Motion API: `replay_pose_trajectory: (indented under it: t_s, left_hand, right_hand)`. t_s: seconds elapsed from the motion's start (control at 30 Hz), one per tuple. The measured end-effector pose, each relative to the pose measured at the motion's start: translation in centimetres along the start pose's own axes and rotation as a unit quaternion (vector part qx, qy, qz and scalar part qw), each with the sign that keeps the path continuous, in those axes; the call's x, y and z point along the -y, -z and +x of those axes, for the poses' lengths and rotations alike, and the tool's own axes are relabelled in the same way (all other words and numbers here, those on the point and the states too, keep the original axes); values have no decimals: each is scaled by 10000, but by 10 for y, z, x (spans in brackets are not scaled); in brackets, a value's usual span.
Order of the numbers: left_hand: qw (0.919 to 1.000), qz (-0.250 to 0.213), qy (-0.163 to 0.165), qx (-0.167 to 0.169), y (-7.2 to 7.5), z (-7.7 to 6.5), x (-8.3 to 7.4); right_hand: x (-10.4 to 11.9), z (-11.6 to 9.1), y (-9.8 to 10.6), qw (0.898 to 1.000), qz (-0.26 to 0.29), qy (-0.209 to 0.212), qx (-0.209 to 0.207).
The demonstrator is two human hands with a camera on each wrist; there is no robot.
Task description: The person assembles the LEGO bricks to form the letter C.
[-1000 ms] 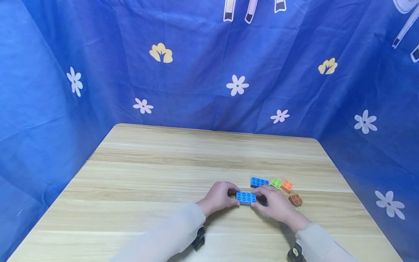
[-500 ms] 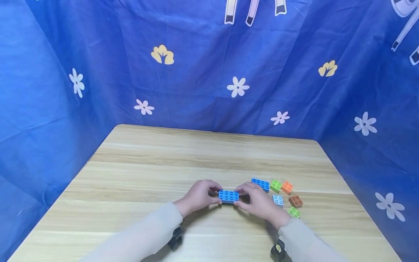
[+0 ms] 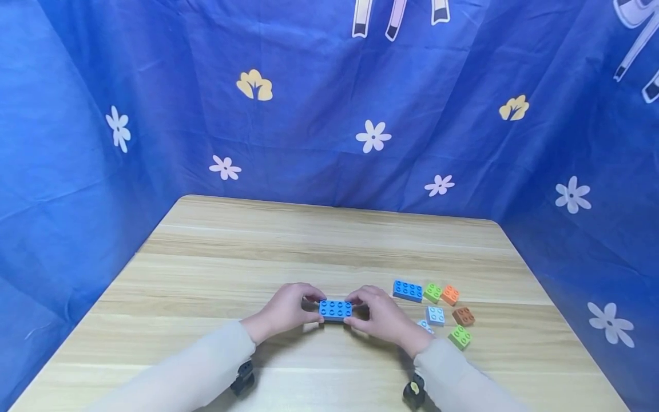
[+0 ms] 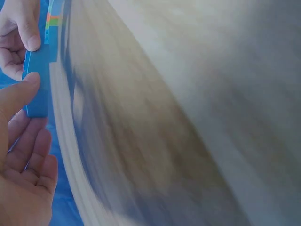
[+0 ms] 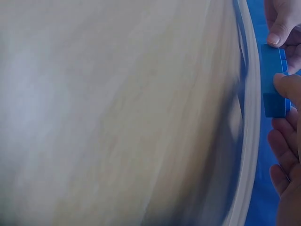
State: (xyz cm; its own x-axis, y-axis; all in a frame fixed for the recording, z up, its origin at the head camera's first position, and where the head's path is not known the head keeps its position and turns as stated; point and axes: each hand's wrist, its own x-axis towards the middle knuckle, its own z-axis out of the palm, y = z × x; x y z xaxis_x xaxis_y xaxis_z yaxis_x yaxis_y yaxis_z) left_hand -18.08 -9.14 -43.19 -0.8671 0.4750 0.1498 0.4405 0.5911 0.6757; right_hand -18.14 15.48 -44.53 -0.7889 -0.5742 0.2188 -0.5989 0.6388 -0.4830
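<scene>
A blue eight-stud toy brick point(image 3: 336, 310) is held between both hands, studs facing up in the head view. My left hand point(image 3: 289, 310) pinches its left end between thumb and fingers. At the right end, the thumb and fingers of my right hand point(image 3: 380, 315) grip it the same way. The left wrist view shows the brick point(image 4: 37, 96) from its side, a thumb pressed on its face. In the right wrist view the brick point(image 5: 272, 80) also appears side-on, with thumbs on it near both ends.
Right of the hands lie loose bricks on the wooden table point(image 3: 247, 246): a long blue one point(image 3: 408, 290), two green ones point(image 3: 432, 292), an orange point(image 3: 450, 294), a brown point(image 3: 464, 316) and pale blue ones point(image 3: 435, 315). A blue patterned cloth point(image 3: 309, 114) surrounds the table.
Both hands have moved left together, carrying the blue brick away from the loose bricks. The pale blue and lower green bricks, earlier covered by the right hand, now show.
</scene>
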Motion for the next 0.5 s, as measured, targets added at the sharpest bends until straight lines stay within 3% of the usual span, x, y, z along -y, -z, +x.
replay_pose_trajectory:
  t_s: [0.27, 0.5]
  left_hand:
    - [9999, 44, -129, -47, 5, -11, 9]
    - [10000, -54, -20, 11, 5, -16, 14]
  right_hand:
    - [7, 7, -12, 9998, 84, 189, -11]
    - [8, 9, -20, 9993, 166, 322, -26]
